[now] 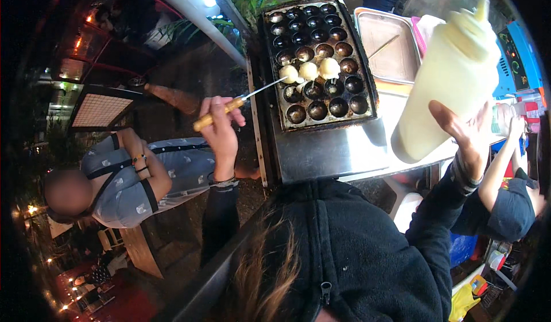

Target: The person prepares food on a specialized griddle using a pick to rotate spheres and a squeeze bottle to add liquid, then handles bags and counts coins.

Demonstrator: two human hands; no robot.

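Three pale dough balls (309, 70) are sitting in the hollows of the dark griddle pan (317, 63). The left hand (221, 128) is gripping a wooden-handled pick (241, 102), poking one. The right hand (468, 134) is clutching a cream squeeze bottle (450, 75), full, beside a steel tray (385, 45).

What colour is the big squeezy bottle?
Pale creamy yellow; the bottle, held by the right hand, shows best in the head view.

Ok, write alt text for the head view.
A left hand holds a wooden-handled pick to three pale dough balls on a dark round-welled griddle. The right hand holds up a large cream squeeze bottle; a metal tray sits beyond.
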